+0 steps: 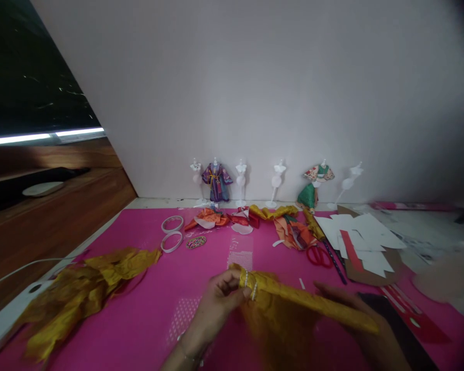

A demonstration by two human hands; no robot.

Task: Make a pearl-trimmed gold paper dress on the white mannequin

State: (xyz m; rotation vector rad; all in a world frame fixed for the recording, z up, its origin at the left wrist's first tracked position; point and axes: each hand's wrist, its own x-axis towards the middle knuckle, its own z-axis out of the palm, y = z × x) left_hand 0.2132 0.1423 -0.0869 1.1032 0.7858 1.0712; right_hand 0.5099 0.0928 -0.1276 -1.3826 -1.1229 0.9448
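My left hand (226, 296) pinches the narrow end of a gold fabric piece (278, 291) between thumb and fingers. Two short rows of white pearl-like beads (250, 284) cross that end beside my thumb. From there a folded gold band runs to the right, and looser gold cloth hangs below it, smeared by motion. My right hand (355, 309) is behind the band's right part, its fingers stretched out along the cloth; it is blurred and partly covered, and its thumb does not show.
Crumpled gold fabric (96, 281) lies left. Tape rolls (171, 241), a bead-covered oval (196, 242), fabric scraps (209, 219), red-handled scissors (319, 256) and white card pieces (359, 239) lie on the pink mat (139, 319). Several small mannequins (276, 180) line the wall; two wear clothes.
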